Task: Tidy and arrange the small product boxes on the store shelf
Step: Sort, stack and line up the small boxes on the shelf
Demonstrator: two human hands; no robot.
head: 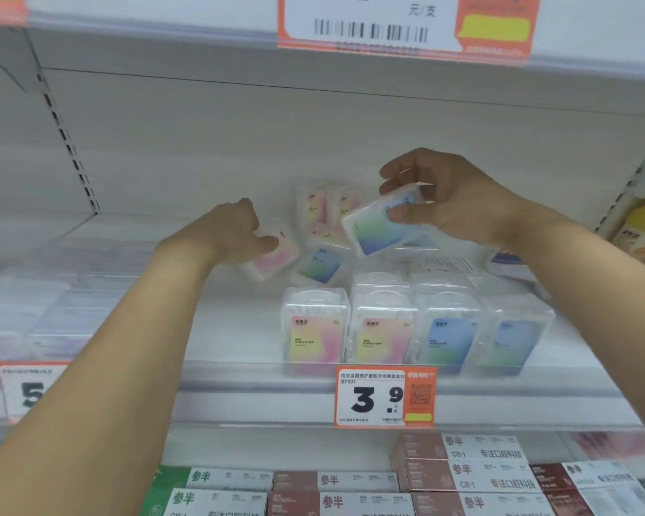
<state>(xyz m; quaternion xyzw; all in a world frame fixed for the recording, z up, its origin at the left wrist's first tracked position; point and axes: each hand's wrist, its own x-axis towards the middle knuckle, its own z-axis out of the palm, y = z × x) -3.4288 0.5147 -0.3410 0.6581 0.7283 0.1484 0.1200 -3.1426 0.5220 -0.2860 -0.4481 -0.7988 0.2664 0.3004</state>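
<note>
- The white shelf [239,329] carries a front row of four clear plastic boxes standing upright: two pink-yellow boxes [315,329] on the left, two blue-green boxes [449,335] on the right, labels facing out.
- Behind the row lies a loose heap of the same boxes [328,217], some upright against the back panel, some tipped over; what is inside them is too blurred to tell.
- The left hand [231,232] grips a pink box [272,258] with curled fingers; this box lies low over the shelf, tilted, its long axis running from lower left to upper right.
- The right hand [444,197] pinches a blue-green box [380,225] between thumb and fingers, lifted above the heap, label towards the camera, long axis slanting up to the right.
- A price tag [386,396] reading 3.9 hangs on the shelf edge below the front row.
- Below, cartons [488,474] lie stacked on the lower shelf.
</note>
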